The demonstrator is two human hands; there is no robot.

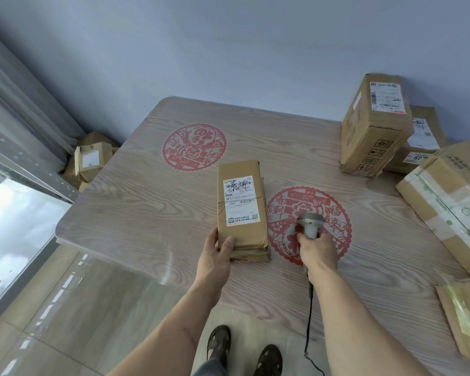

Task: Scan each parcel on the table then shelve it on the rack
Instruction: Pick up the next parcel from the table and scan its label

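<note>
Wood-grain table [147, 213] with two red paper-cut patterns sits against a blue wall. Near its front edge lies a long brown parcel [242, 210], creased at the near end, its white label [240, 202] showing barcodes, "803" and black scrawl. My left hand [217, 251] grips its near left corner. My right hand [316, 251] is wrapped round a grey scanner [310, 222], just right of the parcel. More boxes [375, 126] crowd the right side.

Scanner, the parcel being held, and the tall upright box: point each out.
scanner [310, 223], head view, on its grey head above the right hand.
held parcel [241, 206], head view, on its white shipping label.
tall upright box [375, 123], head view, on its cardboard front face.
</note>
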